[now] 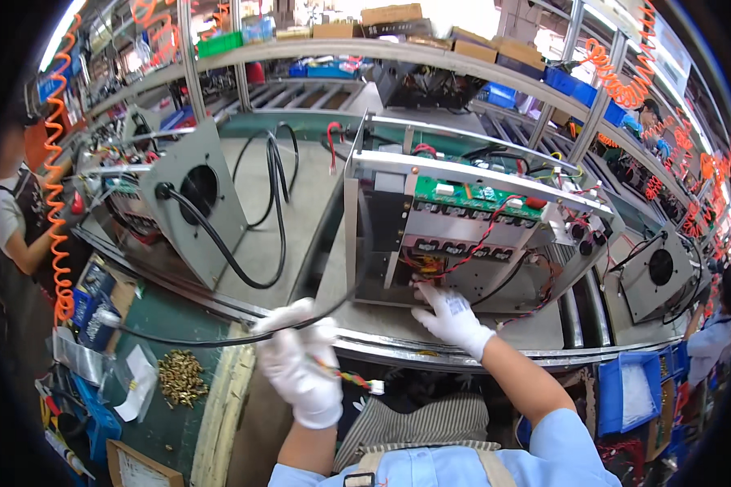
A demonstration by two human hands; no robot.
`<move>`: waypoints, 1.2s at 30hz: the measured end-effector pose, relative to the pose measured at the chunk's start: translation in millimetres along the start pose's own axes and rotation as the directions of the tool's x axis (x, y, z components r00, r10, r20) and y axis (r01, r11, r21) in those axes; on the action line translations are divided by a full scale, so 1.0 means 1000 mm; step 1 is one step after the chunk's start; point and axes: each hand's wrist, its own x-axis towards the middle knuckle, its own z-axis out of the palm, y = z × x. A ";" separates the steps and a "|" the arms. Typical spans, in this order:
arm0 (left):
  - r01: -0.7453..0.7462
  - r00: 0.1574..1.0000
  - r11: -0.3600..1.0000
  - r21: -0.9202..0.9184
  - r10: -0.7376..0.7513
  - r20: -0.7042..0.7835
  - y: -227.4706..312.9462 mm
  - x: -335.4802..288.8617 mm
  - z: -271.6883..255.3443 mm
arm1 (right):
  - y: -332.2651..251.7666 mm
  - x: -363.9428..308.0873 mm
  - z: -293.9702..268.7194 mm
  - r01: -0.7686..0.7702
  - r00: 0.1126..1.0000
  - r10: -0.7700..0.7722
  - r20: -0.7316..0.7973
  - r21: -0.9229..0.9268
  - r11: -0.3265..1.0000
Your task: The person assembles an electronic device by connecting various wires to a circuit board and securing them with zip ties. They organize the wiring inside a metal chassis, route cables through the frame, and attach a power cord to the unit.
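Note:
In front of me stands an open metal chassis [487,304] with a green circuit board [463,193] along its upper part and twisted red-black wires [485,237] inside. My right hand [455,323], in a white glove, reaches to its lower opening with fingers stretched and apart, close to a bundle of coloured wires [425,264]. My left hand [304,369], also gloved, is closed around a twisted multicolour wire lead [351,377] that ends in a white connector [376,387]. A black cable [219,342] runs across the left hand's fingers; whether they grip it is unclear.
Left on the line stands another chassis with a fan opening [199,195] and a looped black cord [278,243]; a third unit [658,272] is to the right. Brass screws [182,378] lie on the green mat. Blue bins [628,391] sit right. Co-workers stand at both sides.

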 end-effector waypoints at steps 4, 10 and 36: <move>-0.313 0.945 0.923 0.226 0.279 0.168 0.053 0.015 0.007 | -0.026 -0.014 -0.048 0.084 0.996 -0.087 0.007 0.192 0.978; 0.085 0.974 0.793 0.603 -0.193 0.117 -0.003 -0.016 -0.032 | -0.072 0.040 -0.157 0.341 0.826 -0.218 -0.520 0.152 0.928; -0.328 0.547 0.761 0.560 -0.330 0.769 -0.021 0.014 0.051 | 0.150 0.036 -0.372 -0.632 0.522 0.233 -0.820 -0.189 0.751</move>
